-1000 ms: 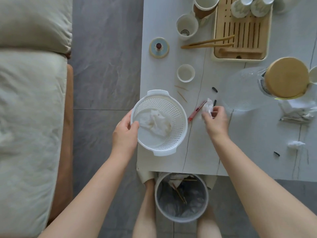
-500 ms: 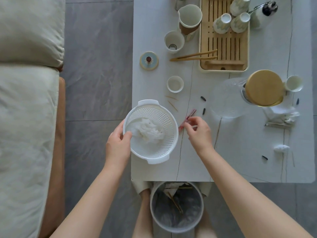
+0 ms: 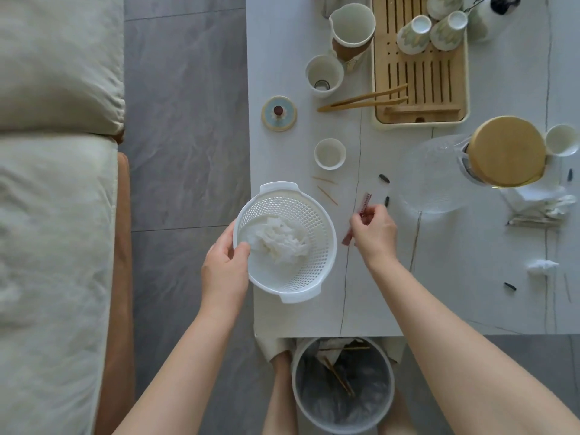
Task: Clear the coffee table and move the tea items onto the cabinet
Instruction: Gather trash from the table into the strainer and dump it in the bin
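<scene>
My left hand [image 3: 224, 268] grips the left rim of a white perforated basket [image 3: 310, 268] at the near left of the white coffee table [image 3: 455, 293]. Crumpled white tissues [image 3: 282, 240] lie inside the basket. Just right of the basket, my right hand [image 3: 373, 230] pinches a thin red wrapper [image 3: 365, 200] that lies on the tabletop. Farther back stand a wooden tea tray [image 3: 420, 92] with two patterned cups [image 3: 430, 31], wooden tongs [image 3: 361, 100], a pitcher [image 3: 351, 26], a white cup [image 3: 323, 75], a small cup [image 3: 329, 153] and a round lid [image 3: 278, 113].
A glass jar with a bamboo lid [image 3: 507, 150] stands at the right, with crumpled tissues [image 3: 543, 202], another tissue wad [image 3: 541, 265], toothpicks [image 3: 326, 189] and dark seeds [image 3: 383, 178] scattered about. A lined bin [image 3: 342, 384] sits on the floor below the near edge. A sofa [image 3: 47, 215] is at left.
The tissue that my right hand held is gone from it and the tissue heap in the basket has grown. My right hand has come back and taken the red wrapper.
</scene>
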The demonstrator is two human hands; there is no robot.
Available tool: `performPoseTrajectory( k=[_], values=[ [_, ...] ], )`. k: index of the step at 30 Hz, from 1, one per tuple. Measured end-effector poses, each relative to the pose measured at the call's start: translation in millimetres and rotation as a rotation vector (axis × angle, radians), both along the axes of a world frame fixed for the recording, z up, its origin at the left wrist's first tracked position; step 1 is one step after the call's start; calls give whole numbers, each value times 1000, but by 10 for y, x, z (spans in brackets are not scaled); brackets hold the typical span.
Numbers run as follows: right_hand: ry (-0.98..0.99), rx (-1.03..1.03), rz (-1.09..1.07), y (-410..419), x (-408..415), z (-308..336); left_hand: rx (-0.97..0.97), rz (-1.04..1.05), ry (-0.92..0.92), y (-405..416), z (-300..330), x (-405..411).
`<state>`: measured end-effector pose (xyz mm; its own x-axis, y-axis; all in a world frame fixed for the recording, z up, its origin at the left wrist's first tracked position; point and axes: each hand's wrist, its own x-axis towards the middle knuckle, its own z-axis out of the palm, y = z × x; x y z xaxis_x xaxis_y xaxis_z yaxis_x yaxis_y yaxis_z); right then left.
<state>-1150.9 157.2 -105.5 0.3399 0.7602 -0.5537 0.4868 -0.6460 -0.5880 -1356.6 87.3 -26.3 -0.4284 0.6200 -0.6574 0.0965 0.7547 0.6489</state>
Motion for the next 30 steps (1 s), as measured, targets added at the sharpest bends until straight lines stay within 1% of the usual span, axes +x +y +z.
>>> performPoseTrajectory(
  k=[2,5,9,10,12,13,14,16,18,19,22,24,26,30],
  values=[
    [139,110,3,-88,-41,287,-8,7,-3,-5,31,30],
    [305,202,95,-225,-146,676,-24,21,-1,-4,69,78],
    [348,202,254,-288,-321,912,-30,36,1,-12,107,129],
    [320,186,334,-288,-361,926,-21,40,5,-15,111,131],
    [200,182,538,-302,-404,895,-2,47,16,-17,129,117],
    [144,206,592,-308,-398,854,11,47,20,-16,136,92],
    [103,235,588,-300,-366,809,26,48,24,-10,143,50],
    [48,259,485,-257,-235,690,60,48,42,18,148,-87],
    [-9,202,393,-192,-54,525,81,38,96,60,133,-289],
    [-46,152,383,-161,40,431,86,35,131,80,114,-406],
    [-169,-5,451,-83,259,172,103,52,223,101,19,-768],
    [-229,-102,520,-37,328,26,93,62,262,98,-53,-956],
    [-267,-183,539,1,351,-95,71,73,281,101,-140,-1071],
    [-325,-208,566,12,243,-238,53,79,306,131,-323,-1142]
  ],
)
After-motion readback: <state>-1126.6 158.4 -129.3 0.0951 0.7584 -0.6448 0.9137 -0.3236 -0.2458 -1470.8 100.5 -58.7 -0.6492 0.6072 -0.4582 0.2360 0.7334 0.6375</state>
